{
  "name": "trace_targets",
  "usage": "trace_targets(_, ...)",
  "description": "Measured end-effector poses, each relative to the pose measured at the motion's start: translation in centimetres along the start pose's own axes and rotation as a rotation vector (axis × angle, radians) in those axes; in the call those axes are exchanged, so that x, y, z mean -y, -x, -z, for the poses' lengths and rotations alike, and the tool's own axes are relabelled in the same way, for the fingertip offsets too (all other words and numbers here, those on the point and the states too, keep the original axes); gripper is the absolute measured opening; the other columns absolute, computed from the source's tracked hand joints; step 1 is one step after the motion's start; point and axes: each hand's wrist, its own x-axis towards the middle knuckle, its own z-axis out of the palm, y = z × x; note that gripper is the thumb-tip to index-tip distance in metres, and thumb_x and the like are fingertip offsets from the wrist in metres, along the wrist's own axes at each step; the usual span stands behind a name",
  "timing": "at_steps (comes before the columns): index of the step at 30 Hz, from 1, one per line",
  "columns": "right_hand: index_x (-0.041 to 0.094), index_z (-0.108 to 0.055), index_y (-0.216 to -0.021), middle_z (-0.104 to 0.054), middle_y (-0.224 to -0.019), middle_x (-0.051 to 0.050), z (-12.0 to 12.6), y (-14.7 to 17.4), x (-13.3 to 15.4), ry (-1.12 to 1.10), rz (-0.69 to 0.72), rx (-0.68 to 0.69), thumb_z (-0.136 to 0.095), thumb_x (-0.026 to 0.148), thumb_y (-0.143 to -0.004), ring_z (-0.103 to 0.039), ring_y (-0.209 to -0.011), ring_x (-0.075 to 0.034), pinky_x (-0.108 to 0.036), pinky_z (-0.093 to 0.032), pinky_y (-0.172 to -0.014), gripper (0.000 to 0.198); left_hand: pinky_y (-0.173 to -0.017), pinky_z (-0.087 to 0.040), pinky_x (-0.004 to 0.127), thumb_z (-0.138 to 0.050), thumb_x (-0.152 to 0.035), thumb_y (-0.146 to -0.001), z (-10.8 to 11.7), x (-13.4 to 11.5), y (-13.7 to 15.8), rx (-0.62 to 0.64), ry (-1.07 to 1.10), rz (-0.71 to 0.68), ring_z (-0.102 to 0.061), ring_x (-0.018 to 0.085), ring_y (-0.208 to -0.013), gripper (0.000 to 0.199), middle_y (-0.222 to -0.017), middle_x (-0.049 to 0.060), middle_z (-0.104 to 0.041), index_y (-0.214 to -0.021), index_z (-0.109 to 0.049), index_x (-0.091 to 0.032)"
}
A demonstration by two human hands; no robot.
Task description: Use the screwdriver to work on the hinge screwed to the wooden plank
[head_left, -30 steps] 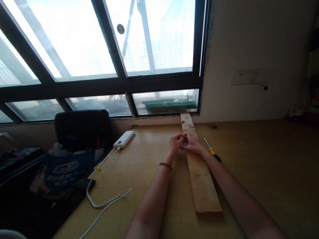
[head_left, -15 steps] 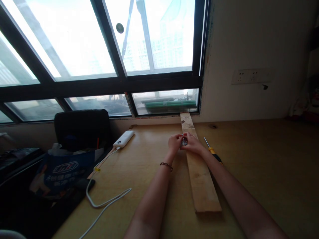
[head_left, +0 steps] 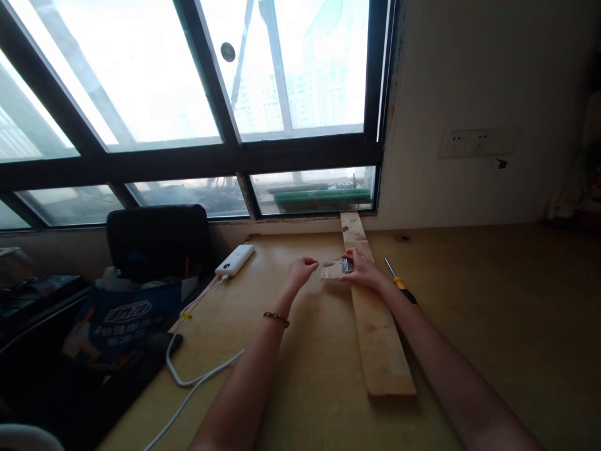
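Above the long board (head_left: 382,351), the right hand (head_left: 365,270) grips a metal piece (head_left: 347,266); a wooden piece (head_left: 331,270) passes the board's left edge. Farther left, the left hand (head_left: 302,271) has fingertips together (if holding something, I cannot tell).

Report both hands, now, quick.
Left hand: closed, fingertips pinched; too small to tell if anything is between them.
Right hand: closed, holding the small metal piece.

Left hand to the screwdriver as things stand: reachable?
Probably not directly: the right hand, holding a metal piece, and the long plank lie between the left hand and the screwdriver.
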Motion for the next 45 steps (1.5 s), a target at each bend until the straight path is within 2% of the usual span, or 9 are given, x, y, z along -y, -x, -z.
trace_targets(6, 0.019, -0.045, -0.105, -0.058, -0.104, -0.009, 0.0, 0.1, 0.1, -0.022, -0.009, 0.009, -0.077, 0.039, -0.048, -0.051, -0.105, -0.025, -0.038, -0.039, -0.088, 0.068, -0.057, -0.039, 0.023, -0.061, -0.029, -0.065, 2.8, 5.3, 4.0, 0.009, -0.243, 0.119, -0.058, 0.015, -0.062, 0.016, -0.063, 0.005, -0.065, -0.068, -0.068, -0.016)
trace_targets(14, 0.019, -0.043, -0.106, -0.058, -0.107, -0.009, -0.1, 0.2, 0.0, -0.007, 0.002, 0.002, -0.077, 0.041, -0.048, -0.051, -0.104, -0.025, -0.037, -0.039, -0.088, 0.071, -0.059, -0.041, 0.024, -0.063, -0.030, -0.061, 3.1, 5.5, 4.0, -0.068, -0.339, 0.194, -0.059, 0.017, -0.068, 0.015, -0.069, 0.007, -0.064, -0.064, -0.062, -0.015)
trace_targets(17, 0.019, -0.043, -0.106, -0.057, -0.107, -0.009, -0.2, 0.2, -0.1, -0.017, 0.001, 0.006, -0.076, 0.040, -0.050, -0.052, -0.104, -0.025, -0.038, -0.039, -0.088, 0.068, -0.057, -0.044, 0.025, -0.065, -0.027, -0.060, 3.8, 5.6, 3.9, -0.064, -0.095, 0.310, -0.059, 0.016, -0.063, 0.016, -0.063, 0.006, -0.062, -0.067, -0.060, -0.014)
trace_targets(21, 0.019, -0.044, -0.105, -0.058, -0.106, -0.009, -0.4, 0.1, -0.3, -0.030, -0.007, 0.006, -0.077, 0.039, -0.049, -0.052, -0.103, -0.025, -0.038, -0.039, -0.088, 0.068, -0.063, -0.049, 0.024, -0.062, -0.010, -0.062, 5.5, 5.9, 3.8, -0.068, 0.566, 0.421, -0.062, 0.013, -0.064, 0.012, -0.070, 0.007, -0.065, -0.073, -0.057, -0.012)
trace_targets(24, 0.019, -0.044, -0.105, -0.058, -0.106, -0.009, -0.4, 0.1, -0.3, -0.014, -0.007, 0.010, -0.076, 0.040, -0.050, -0.052, -0.103, -0.025, -0.038, -0.039, -0.087, 0.067, -0.069, -0.051, 0.024, -0.062, -0.003, -0.058, 5.9, 6.5, 4.0, -0.116, 0.713, 0.418, -0.064, 0.014, -0.071, 0.016, -0.075, 0.010, -0.066, -0.070, -0.057, -0.010)
trace_targets(29, 0.019, -0.045, -0.104, -0.058, -0.106, -0.010, -0.3, 0.1, -0.3, 0.010, -0.002, 0.017, -0.076, 0.042, -0.050, -0.051, -0.103, -0.026, -0.039, -0.039, -0.088, 0.067, -0.057, -0.048, 0.027, -0.063, -0.021, -0.064, 5.0, 7.1, 4.3, -0.187, 0.259, 0.390, -0.062, 0.015, -0.057, 0.020, -0.075, 0.008, -0.067, -0.082, -0.065, -0.012)
trace_targets(34, 0.019, -0.045, -0.104, -0.058, -0.106, -0.010, -0.3, 0.1, -0.3, 0.022, 0.006, 0.022, -0.075, 0.044, -0.052, -0.052, -0.102, -0.026, -0.038, -0.040, -0.086, 0.065, -0.067, -0.044, 0.026, -0.061, -0.035, -0.067, 4.1, 6.6, 4.7, -0.197, -0.316, 0.160, -0.062, 0.019, -0.080, 0.018, -0.088, 0.005, -0.068, -0.077, -0.071, -0.023)
trace_targets(39, 0.019, -0.043, -0.105, -0.058, -0.106, -0.010, -0.3, 0.2, -0.2, 0.015, 0.009, 0.018, -0.076, 0.043, -0.052, -0.053, -0.101, -0.025, -0.037, -0.040, -0.086, 0.067, -0.065, -0.042, 0.025, -0.058, -0.041, -0.070, 4.2, 6.2, 4.9, -0.158, -0.355, 0.141, -0.061, 0.019, -0.079, 0.030, -0.086, 0.006, -0.069, -0.089, -0.069, -0.021)
trace_targets(45, 0.019, -0.045, -0.104, -0.058, -0.104, -0.008, -0.2, 0.3, -0.1, 0.013, 0.020, -0.002, -0.076, 0.042, -0.052, -0.054, -0.099, -0.024, -0.036, -0.040, -0.086, 0.064, -0.060, -0.039, 0.023, -0.066, -0.045, -0.061, 4.3, 6.5, 4.9, -0.025, -0.353, 0.073, -0.058, 0.016, -0.070, 0.035, -0.080, 0.007, -0.066, -0.080, -0.065, -0.015)
